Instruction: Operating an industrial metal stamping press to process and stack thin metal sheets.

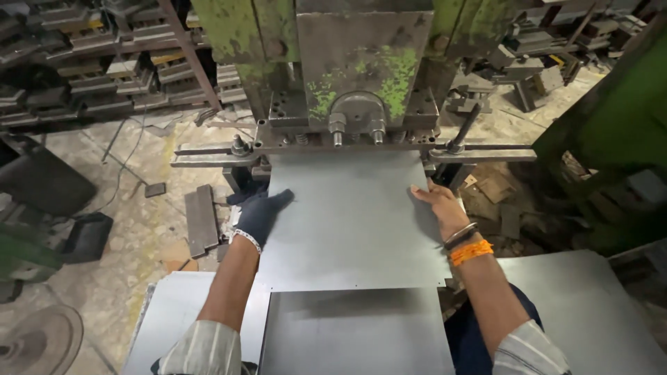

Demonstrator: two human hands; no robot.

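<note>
The left hand (260, 214), wearing a dark glove, is lying flat on the left edge of a grey metal sheet (351, 222), its fingers (279, 200) stretched nearly straight and pressing down rather than gripping. The bare right hand (438, 201) is resting open against the sheet's right edge, fingers extended; orange thread and a metal bangle (464, 239) are circling that wrist. The sheet's far end is sitting under the green, paint-chipped press (354, 76). More grey sheets (354, 333) are lying stacked nearer the person. Metal blocks (201, 219) are lying on the floor at left.
</note>
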